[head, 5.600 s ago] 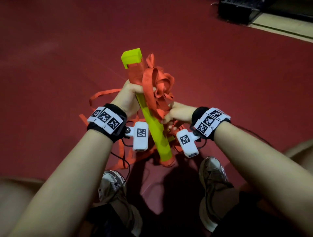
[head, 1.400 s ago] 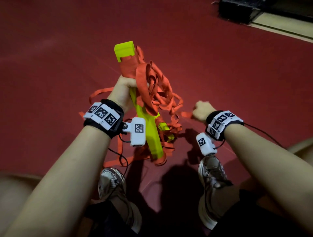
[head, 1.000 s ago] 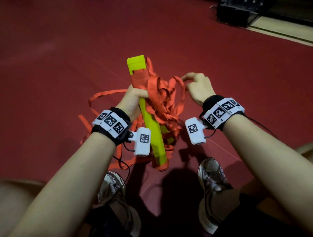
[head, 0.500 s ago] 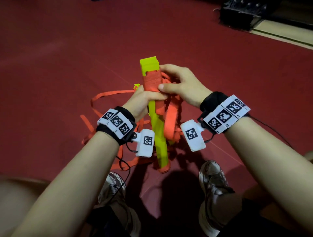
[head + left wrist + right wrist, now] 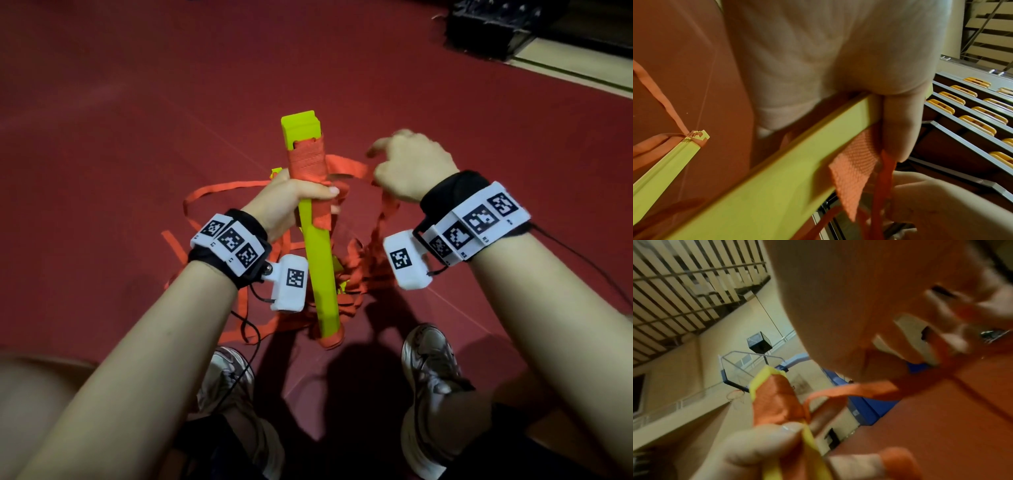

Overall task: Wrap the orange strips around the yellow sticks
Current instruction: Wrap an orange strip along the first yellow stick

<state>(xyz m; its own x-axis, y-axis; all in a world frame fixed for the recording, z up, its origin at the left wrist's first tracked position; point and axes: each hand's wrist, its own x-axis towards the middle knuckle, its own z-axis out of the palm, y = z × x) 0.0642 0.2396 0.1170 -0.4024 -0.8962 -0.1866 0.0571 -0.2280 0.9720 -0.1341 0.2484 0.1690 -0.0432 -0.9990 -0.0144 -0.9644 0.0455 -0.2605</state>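
My left hand [image 5: 291,197] grips a long yellow stick [image 5: 320,270] about a third of the way down and holds it tilted above the red floor. An orange strip [image 5: 306,161] is wound in a tight band just below the stick's top end. From that band the strip [image 5: 859,389] runs right into my right hand [image 5: 407,164], which pinches it beside the stick. My left thumb [image 5: 766,443] presses the lower edge of the band. A second yellow stick [image 5: 694,139] lies on the floor with a strip caught in its end.
A heap of loose orange strips [image 5: 356,274] lies on the floor under my hands. My two shoes [image 5: 428,359] [image 5: 229,377] stand close below it. A black box [image 5: 489,27] sits at the far right by a pale floor edge.
My right hand has left the top of the stick and moved out to the right with the strip. The band on the stick looks tighter, and the tangle has dropped to the floor.
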